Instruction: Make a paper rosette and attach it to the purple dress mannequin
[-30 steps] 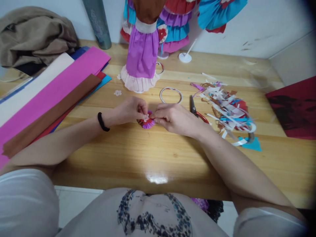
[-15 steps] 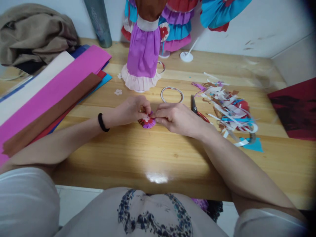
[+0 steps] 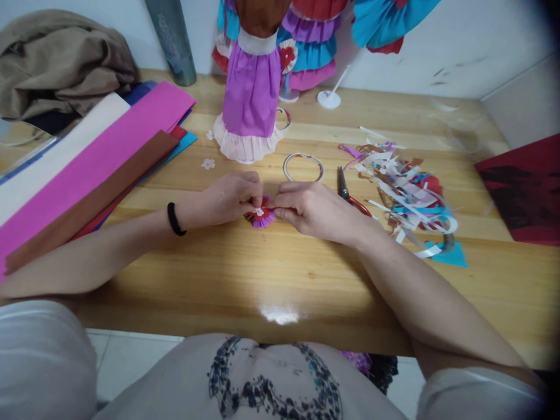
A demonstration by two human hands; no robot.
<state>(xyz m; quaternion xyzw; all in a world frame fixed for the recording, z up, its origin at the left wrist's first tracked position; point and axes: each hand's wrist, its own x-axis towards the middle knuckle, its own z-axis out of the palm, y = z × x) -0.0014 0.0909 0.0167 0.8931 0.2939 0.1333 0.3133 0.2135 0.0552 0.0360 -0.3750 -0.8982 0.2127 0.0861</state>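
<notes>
A small pleated paper rosette (image 3: 262,220), purple and brown with a red middle and a pale flower on top, is held just above or on the wooden table. My left hand (image 3: 234,197) pinches it from the left with thumb and fingers closed. From the right, my right hand (image 3: 306,207) grips its edge between thumb and forefinger. My fingers hide part of the rosette. Behind my hands lie a white ring (image 3: 304,168) and a pale paper flower (image 3: 208,164). Scissors with red handles (image 3: 345,189) rest beyond my right hand.
Folded crepe paper sheets (image 3: 114,149) lie at the left, near a brown cloth (image 3: 65,64) and a grey-green bottle (image 3: 172,44). A ruffled purple paper dress (image 3: 251,93) stands at the back. Paper scraps (image 3: 411,186) pile up at the right, before a dark red sheet (image 3: 522,192).
My left hand has shifted slightly, its fingers now lower and closer over the rosette's middle. My right hand keeps its hold on the edge. The view has moved a little.
</notes>
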